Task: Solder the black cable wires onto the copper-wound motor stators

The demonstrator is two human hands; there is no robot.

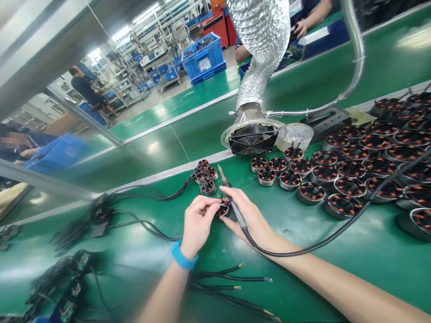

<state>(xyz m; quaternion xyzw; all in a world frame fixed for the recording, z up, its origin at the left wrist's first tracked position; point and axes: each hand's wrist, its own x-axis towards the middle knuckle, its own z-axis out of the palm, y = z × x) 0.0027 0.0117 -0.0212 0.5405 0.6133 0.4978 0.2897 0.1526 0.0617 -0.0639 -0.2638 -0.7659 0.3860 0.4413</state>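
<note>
My left hand (199, 223), with a blue band on its wrist, pinches the thin coloured wire ends of a black cable (161, 231) over a small motor stator (224, 210). My right hand (253, 217) is closed around a soldering iron (237, 213), whose tip points up and away from the stator. Its thumb and lower fingers rest beside that stator, which is partly covered by both hands. Just beyond them stands a small cluster of stators (208, 187) with black cables attached. Several loose cables (226, 287) with stripped ends lie nearer to me on the green bench.
Many wound stators (344, 207) fill the right side. A fume fan (253, 141) on a foil duct (260, 39) hangs ahead, beside a white tub (297, 135). The iron's cord (330, 241) crosses my right forearm. Cable bundles (76, 221) lie left. Other people work beyond.
</note>
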